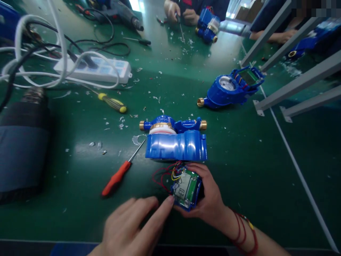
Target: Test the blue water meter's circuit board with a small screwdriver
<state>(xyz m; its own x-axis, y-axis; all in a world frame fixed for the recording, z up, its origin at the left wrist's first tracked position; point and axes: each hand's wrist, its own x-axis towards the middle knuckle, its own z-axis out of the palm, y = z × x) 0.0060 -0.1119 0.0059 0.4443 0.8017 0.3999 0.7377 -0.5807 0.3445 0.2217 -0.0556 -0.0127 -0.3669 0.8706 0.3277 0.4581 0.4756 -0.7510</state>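
Observation:
My right hand is wrapped around a small circuit board module with an LCD and a blue frame. Thin red, yellow and white wires run from its top edge. One outstretched digit of my left hand touches the module's lower left corner; its other fingers are bent, apart from that digit, with nothing visible between them. Just beyond lies a blue water meter on its side, brass fittings at both ends. Left of it, an orange-handled screwdriver rests on the green table.
A heat gun stands at left, near a white power strip with tangled cables. A yellow screwdriver and another blue meter lie farther back. Grey metal legs rise at right. Co-workers' hands work across the table.

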